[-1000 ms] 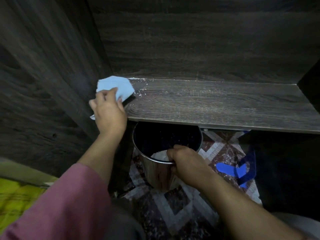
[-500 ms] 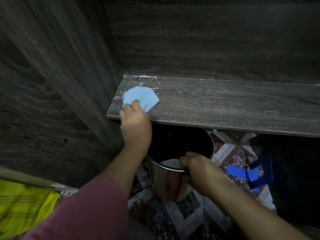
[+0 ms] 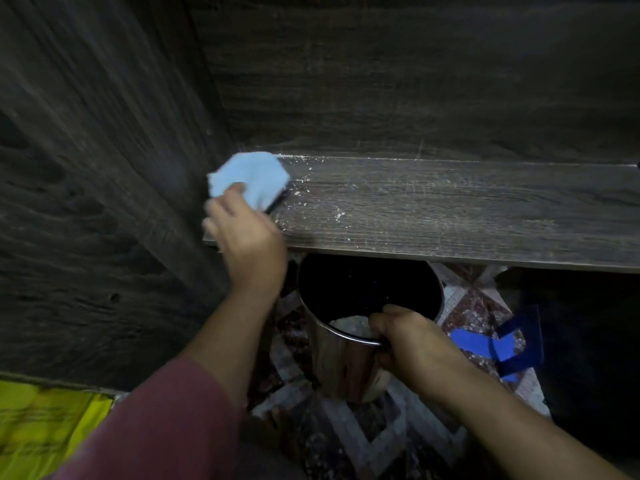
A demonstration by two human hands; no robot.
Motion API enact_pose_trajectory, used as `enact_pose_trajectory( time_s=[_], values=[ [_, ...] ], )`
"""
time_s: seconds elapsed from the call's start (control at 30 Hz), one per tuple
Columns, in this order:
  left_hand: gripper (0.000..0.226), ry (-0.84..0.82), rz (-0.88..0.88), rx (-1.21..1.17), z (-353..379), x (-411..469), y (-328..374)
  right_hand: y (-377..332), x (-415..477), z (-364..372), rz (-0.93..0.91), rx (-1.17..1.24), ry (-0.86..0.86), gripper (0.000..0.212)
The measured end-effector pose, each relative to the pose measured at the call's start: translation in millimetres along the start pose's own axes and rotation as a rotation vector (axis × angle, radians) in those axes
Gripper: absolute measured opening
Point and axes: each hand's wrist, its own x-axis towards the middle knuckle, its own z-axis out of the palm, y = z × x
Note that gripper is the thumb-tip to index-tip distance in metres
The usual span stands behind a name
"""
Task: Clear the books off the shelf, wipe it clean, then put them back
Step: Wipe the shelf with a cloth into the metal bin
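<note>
Left hand (image 3: pixel 249 237) clutches blue cloth (image 3: pixel 254 173) on dusty wood-grain shelf (image 3: pixel 450 209); right hand (image 3: pixel 412 337) grips round steel pot (image 3: pixel 346 370) holding pale, possibly powdery, matter.

**Blur at the cloth, shadow in the bin**

The left hand (image 3: pixel 247 244) is smeared by motion, so it cannot be told whether its fingers lie flat on the blue cloth (image 3: pixel 249 174) or curl round it. They cover the cloth's near edge. Cloth and hand hide the left end of the shelf (image 3: pixel 450 209), which runs out past the right edge. The white specks (image 3: pixel 337 213) on it are too small to identify. The shelf's front edge covers the far rim of the metal bin (image 3: pixel 346 372), and the pale mass (image 3: pixel 348 325) in its dark inside is unclear. The right hand (image 3: pixel 405 337) grips the near rim, most of its fingers out of sight. A yellow thing (image 3: pixel 45 427) is cut by the left and bottom edges, and a blue shape (image 3: pixel 509 348) lies half in shadow, unrecognisable
</note>
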Motion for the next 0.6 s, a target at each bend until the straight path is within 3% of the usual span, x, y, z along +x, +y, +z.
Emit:
enact_pose_trajectory(
  time_s=[0.1, 0.27, 0.43, 0.6],
  values=[
    [0.041, 0.000, -0.131, 0.055, -7.4, 2.9, -19.7, 3.1, -2.2, -1.8, 0.021, 0.016, -0.005, 0.025],
    [0.039, -0.112, -0.129, 0.148, -1.3, -5.7, -22.8, 6.0, -3.8, -2.4, 0.038, 0.040, 0.004, 0.029],
    [0.036, -0.159, 0.066, 0.141, 11.6, -33.4, 14.3, 11.3, -8.6, -1.6, 0.050, 0.041, 0.008, 0.031],
    [0.045, -0.387, 0.130, 0.053, 15.6, -65.4, 64.4, 18.0, -14.8, -0.7, 0.060, 0.029, -0.007, 0.024]
  ],
)
